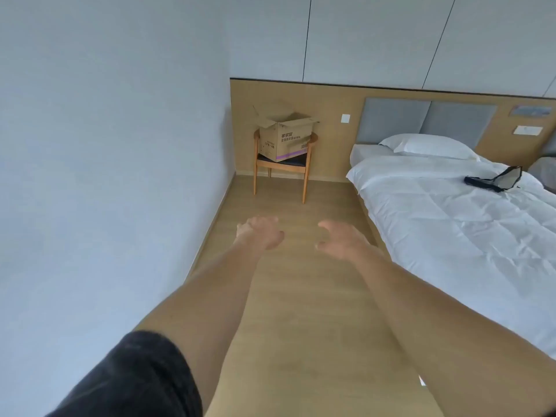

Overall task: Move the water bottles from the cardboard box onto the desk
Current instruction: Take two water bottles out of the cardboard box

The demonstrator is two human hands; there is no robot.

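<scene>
A brown cardboard box (pixel 282 136) with its flaps open stands on a wooden chair (pixel 281 168) in the far corner of the room. Its inside is hidden from here, so no water bottles show. No desk is in view. Both my arms stretch forward over the floor, well short of the chair. My left hand (pixel 260 231) hangs with loosely bent fingers and holds nothing. My right hand (pixel 341 239) is also empty, fingers relaxed and spread.
A white wall runs along the left. A bed (pixel 451 212) with white bedding and a pillow (pixel 427 145) fills the right, with a dark bag (pixel 493 180) lying on it. Wooden floor (pixel 301 296) forms a lane between wall and bed up to the chair.
</scene>
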